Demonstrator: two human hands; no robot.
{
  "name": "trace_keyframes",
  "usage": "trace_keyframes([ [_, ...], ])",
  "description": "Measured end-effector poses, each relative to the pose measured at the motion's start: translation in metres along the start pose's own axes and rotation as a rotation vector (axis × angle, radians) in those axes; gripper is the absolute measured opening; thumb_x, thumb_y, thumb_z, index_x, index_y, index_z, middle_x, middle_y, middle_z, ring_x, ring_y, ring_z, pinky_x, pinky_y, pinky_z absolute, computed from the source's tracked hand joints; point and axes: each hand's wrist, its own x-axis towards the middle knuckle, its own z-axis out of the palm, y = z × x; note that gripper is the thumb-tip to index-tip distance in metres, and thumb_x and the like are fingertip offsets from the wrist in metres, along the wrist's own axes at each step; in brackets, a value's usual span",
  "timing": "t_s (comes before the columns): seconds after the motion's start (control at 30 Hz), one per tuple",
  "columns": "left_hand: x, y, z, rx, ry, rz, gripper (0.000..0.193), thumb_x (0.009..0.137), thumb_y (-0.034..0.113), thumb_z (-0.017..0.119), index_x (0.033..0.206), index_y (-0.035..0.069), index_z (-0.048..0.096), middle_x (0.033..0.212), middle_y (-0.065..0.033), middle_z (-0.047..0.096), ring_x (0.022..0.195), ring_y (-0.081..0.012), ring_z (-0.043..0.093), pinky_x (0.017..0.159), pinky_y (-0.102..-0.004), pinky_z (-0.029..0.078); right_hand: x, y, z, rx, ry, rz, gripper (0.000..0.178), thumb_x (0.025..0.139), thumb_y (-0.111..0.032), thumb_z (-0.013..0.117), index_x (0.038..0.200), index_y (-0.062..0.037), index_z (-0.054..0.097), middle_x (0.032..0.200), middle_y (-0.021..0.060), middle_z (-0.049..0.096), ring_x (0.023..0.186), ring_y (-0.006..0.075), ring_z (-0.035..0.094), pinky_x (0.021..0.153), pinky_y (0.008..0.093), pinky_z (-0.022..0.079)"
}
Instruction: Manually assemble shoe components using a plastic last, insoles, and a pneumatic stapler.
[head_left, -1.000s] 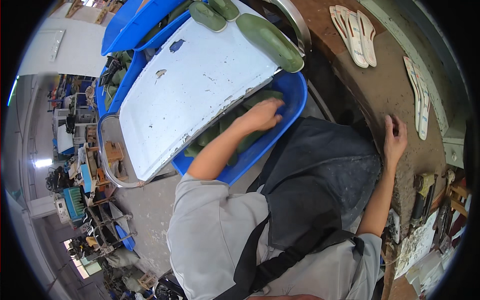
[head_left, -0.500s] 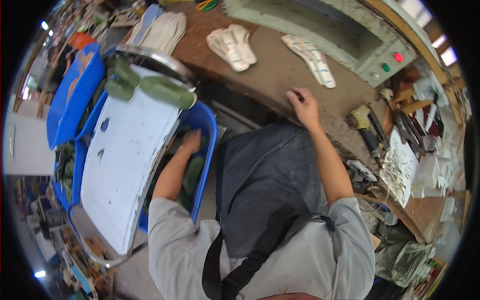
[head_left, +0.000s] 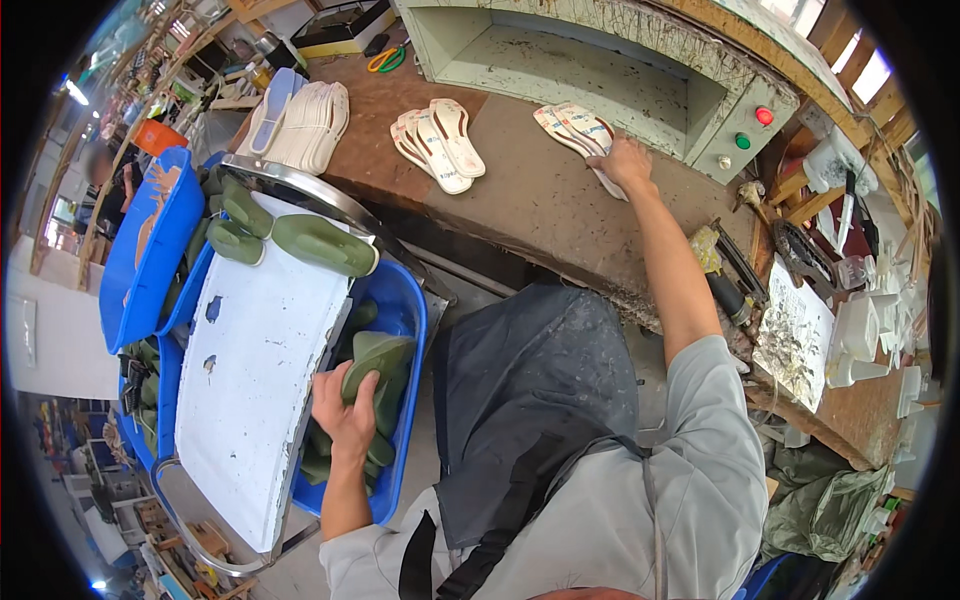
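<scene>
My left hand [head_left: 343, 415] is closed around a green shoe last [head_left: 378, 360], lifted above a blue bin [head_left: 414, 345] holding several more green lasts. On the workbench, my right hand [head_left: 628, 166] has its thumb and fingers at the near end of a small stack of pale insoles [head_left: 574, 128], closed about it; the fingertips are partly hidden. A second group of insoles [head_left: 438, 148] lies fanned out to the left of that stack. Further left stands a thick row of insoles [head_left: 310, 128].
A white board [head_left: 255, 365] beside the bin carries green lasts [head_left: 322, 245]. A metal-framed stool rim [head_left: 345, 200] stands by the bench. Behind the insoles sits a grey-green box with buttons [head_left: 738, 135]. At right lie a tool [head_left: 728, 275] and a stained sheet [head_left: 793, 335].
My left hand has come up out of the bin with a green last in it. My right hand has moved forward across the bench to the right-hand insoles.
</scene>
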Motion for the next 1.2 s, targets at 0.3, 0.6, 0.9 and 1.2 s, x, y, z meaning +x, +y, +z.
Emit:
trace_keyframes([
  [0.3,0.151,0.099,0.066,-1.299,0.342,-0.262,0.016,0.089,0.006,0.057,0.103,-0.001,0.056,0.092,-0.0122,0.065,0.080,-0.0205,0.065,0.073,-0.0340,0.056,-0.008,-0.011,-0.005,0.099,0.064,-0.071,0.072,0.076,-0.030,0.077,0.124,0.0076,0.040,0.116,0.0278,0.055,0.103,0.0420,0.059,0.087,0.0444,0.051],
  [0.6,0.212,0.137,0.224,-1.536,0.034,-0.455,0.019,0.086,0.010,0.065,0.102,0.001,0.059,0.096,-0.0073,0.065,0.083,-0.0153,0.063,0.076,-0.0298,0.052,0.007,0.029,-0.029,1.007,-0.336,0.160,0.053,0.073,-0.024,0.075,0.105,0.0135,0.057,0.088,0.0174,0.068,0.077,0.0244,0.067,0.071,0.0362,0.053],
  [0.9,0.209,0.149,0.219,-1.609,-0.108,-0.457,0.027,0.090,0.014,0.063,0.111,-0.001,0.057,0.101,-0.0134,0.066,0.091,-0.0172,0.062,0.082,-0.0289,0.051,-0.132,0.002,-0.076,1.252,0.042,-0.224,0.087,0.070,-0.025,0.083,0.138,0.0055,0.038,0.126,0.0154,0.056,0.118,0.0219,0.053,0.104,0.0338,0.037],
  [1.2,0.191,0.162,0.214,-1.736,-0.220,-0.201,0.036,0.097,0.021,0.049,0.124,-0.003,0.043,0.117,-0.0219,0.059,0.112,-0.0298,0.059,0.094,-0.0397,0.050,-0.164,-0.013,-0.040,0.858,0.125,-0.321,0.095,0.060,-0.030,0.090,0.134,0.0036,0.040,0.114,0.0207,0.063,0.104,0.0276,0.064,0.087,0.0358,0.051],
])
